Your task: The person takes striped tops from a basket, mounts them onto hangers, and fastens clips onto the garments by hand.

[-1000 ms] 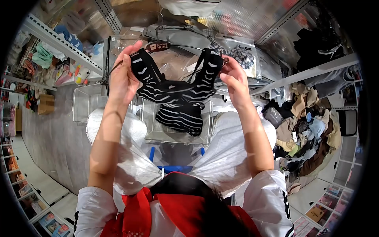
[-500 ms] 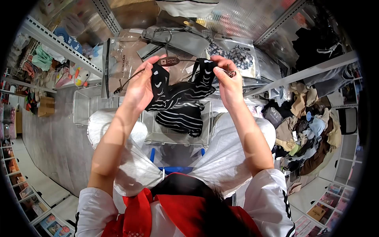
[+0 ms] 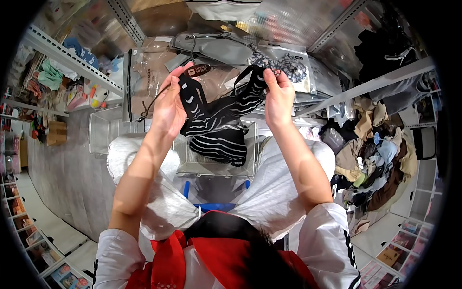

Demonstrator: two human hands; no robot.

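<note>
A black garment with white stripes (image 3: 207, 113) hangs by its straps from a dark wire hanger (image 3: 198, 71) with an oval label. My left hand (image 3: 169, 103) is closed on the garment's left strap and the hanger beside the label. At the other strap, my right hand (image 3: 279, 96) pinches the fabric and the hanger's right end. Below, another black striped piece (image 3: 220, 146) lies in a wire basket (image 3: 207, 169); whether it joins the held garment is hidden.
Clear-bagged packages (image 3: 151, 72) and grey pouches cover the surface ahead. A second wire basket (image 3: 98, 132) stands at the left. Piled clothes (image 3: 380, 159) lie at the right, beside a white metal shelf rail (image 3: 370, 86). A cardboard box (image 3: 56, 133) rests on the floor at far left.
Both hands have come closer together since a second ago, and the garment's straps are nearer each other. Over the last half second, the label end of the hanger has risen slightly and tilted.
</note>
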